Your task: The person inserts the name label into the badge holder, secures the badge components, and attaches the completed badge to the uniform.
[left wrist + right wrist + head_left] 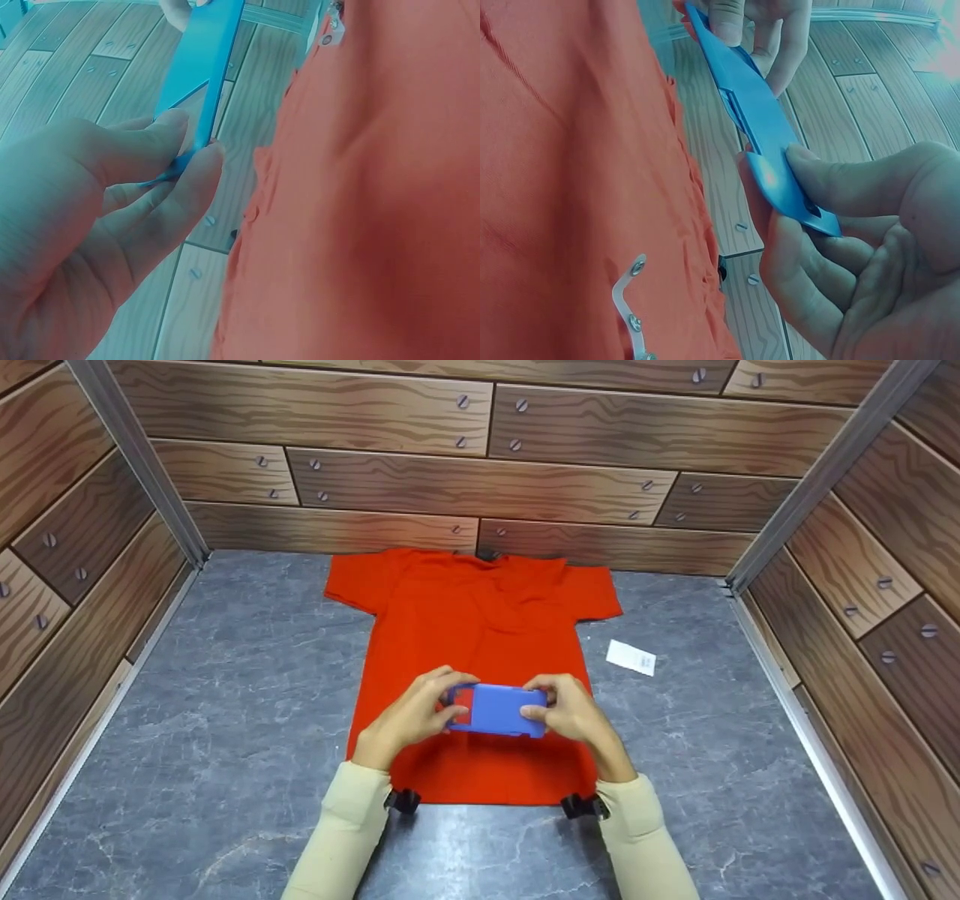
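A blue phone case [499, 709] with a wide opening at its left end is held level above a red T-shirt [480, 637]. My left hand [415, 711] pinches the opening's rim, thumb on the near side and fingers behind, as the left wrist view shows on the case [191, 67]. On the solid right end, my right hand [574, 711] grips with the thumb flat on the face. In the right wrist view the case [757, 97] is seen edge-on, with a cutout along its side. The shirt lies spread out, collar away from me.
A white card [631, 658] with small print lies right of the shirt on the grey marbled surface [697, 735]. Wood-patterned walls [637, 427] with metal corner posts [832, 465] close off the back and both sides.
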Demonstrator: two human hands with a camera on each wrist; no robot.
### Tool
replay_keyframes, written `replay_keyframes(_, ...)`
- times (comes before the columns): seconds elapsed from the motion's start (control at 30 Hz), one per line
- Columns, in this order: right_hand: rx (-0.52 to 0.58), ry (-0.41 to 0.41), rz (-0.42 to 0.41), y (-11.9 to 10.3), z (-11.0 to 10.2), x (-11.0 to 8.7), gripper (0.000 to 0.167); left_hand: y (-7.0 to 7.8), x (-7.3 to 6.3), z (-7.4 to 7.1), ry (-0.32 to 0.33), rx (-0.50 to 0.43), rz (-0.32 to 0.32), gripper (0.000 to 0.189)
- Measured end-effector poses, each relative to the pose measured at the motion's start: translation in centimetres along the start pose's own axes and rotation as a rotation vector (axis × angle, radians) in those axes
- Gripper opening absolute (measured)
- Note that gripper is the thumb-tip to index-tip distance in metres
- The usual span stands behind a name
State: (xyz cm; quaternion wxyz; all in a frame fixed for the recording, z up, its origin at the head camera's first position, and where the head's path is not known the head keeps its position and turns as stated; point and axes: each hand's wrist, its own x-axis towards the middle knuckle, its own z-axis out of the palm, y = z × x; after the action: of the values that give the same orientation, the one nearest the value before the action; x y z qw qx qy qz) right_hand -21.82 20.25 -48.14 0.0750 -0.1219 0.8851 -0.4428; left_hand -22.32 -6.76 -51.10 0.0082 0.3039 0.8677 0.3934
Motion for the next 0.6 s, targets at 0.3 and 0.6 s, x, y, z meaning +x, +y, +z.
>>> replay_keyframes(0.3, -0.001, 0.02, 0.014, -0.02, -0.01, 0.01, 0.021, -0.09, -0.07, 0.28, -0.012, 0.013, -0.008, 0.063)
replay_keyframes(0.6, 0.01, 0.024, 0.056, -0.17, 0.03, -0.02, 0.023, -0.15, -0.04, 0.36, 0.001, 0.022, -0.012, 0.071)
